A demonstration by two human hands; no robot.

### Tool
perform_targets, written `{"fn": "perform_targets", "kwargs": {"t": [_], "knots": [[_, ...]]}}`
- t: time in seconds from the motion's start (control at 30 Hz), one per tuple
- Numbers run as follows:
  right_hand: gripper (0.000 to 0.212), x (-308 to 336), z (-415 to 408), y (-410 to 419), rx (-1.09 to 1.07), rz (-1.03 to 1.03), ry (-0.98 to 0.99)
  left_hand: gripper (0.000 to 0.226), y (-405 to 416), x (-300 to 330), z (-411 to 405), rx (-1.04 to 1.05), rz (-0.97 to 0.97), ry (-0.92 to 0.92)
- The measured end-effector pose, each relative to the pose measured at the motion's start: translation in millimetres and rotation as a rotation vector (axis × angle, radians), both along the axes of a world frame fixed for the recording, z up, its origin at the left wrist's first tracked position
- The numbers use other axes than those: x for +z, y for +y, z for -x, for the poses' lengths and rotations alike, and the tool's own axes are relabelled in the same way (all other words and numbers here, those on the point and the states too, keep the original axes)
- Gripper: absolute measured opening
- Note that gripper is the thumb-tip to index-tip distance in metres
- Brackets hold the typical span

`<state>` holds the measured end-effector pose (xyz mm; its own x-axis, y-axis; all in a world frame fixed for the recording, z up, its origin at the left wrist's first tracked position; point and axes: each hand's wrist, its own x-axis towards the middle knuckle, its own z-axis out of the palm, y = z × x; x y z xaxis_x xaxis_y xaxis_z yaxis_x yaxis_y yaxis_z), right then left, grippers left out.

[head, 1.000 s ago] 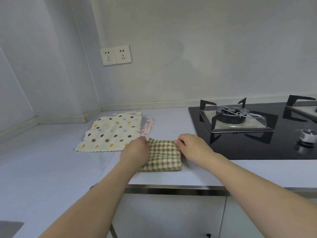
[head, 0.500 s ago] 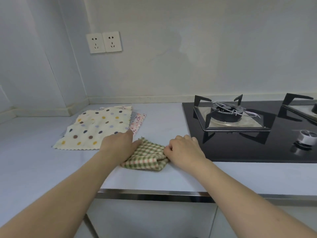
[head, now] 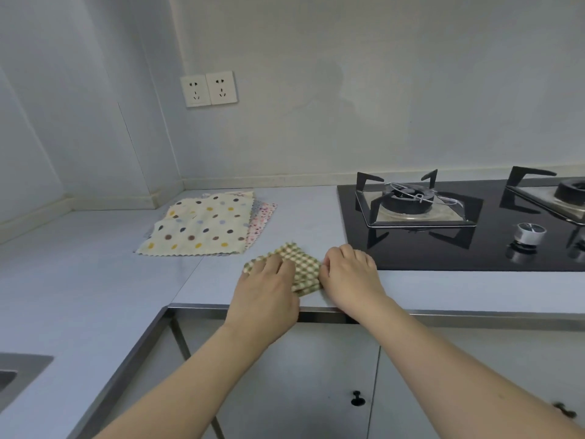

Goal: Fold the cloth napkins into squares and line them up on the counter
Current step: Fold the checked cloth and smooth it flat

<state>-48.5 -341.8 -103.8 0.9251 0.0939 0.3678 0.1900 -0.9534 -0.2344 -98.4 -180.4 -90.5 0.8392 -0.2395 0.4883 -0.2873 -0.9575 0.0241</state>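
Observation:
A green-and-cream checked napkin point(head: 302, 263) lies folded small near the counter's front edge, turned like a diamond. My left hand point(head: 269, 288) rests on top of its left part and presses it down, hiding that side. My right hand point(head: 349, 274) pinches the napkin's right edge with curled fingers. Behind and to the left, a cream polka-dot napkin point(head: 199, 228) lies flat on top of a stack. The edge of a pink flowered napkin point(head: 261, 221) sticks out on the stack's right.
A black gas hob point(head: 459, 245) with pan supports point(head: 411, 204) and a silver knob point(head: 530, 233) sits just right of my hands. The pale counter point(head: 95, 274) runs left to a sink corner point(head: 19, 372). Two wall sockets point(head: 209, 88) are above the stack.
The checked napkin has been folded smaller and turned to a diamond. My left hand moved onto its top, and my right hand stayed at its right edge. The view tilted down.

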Motion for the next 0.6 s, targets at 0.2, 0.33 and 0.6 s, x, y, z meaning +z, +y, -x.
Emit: {"fn": "perform_targets", "kwargs": {"t": [0.2,0.33,0.6], "knots": [[0.027,2.9,5.8,-0.1,-0.006,-0.016,0.016,0.011,-11.9,-4.6,5.0,0.113,0.312,0.097],[0.028,8.7,13.7,-2.1,0.138,-0.092,-0.035,0.011,-2.4,-7.7,9.4,0.022,0.334,0.090],[0.028,5.6,25.7,-10.9,0.349,-0.056,0.007,0.013,31.1,-3.0,10.5,-0.152,0.352,0.276]]}}
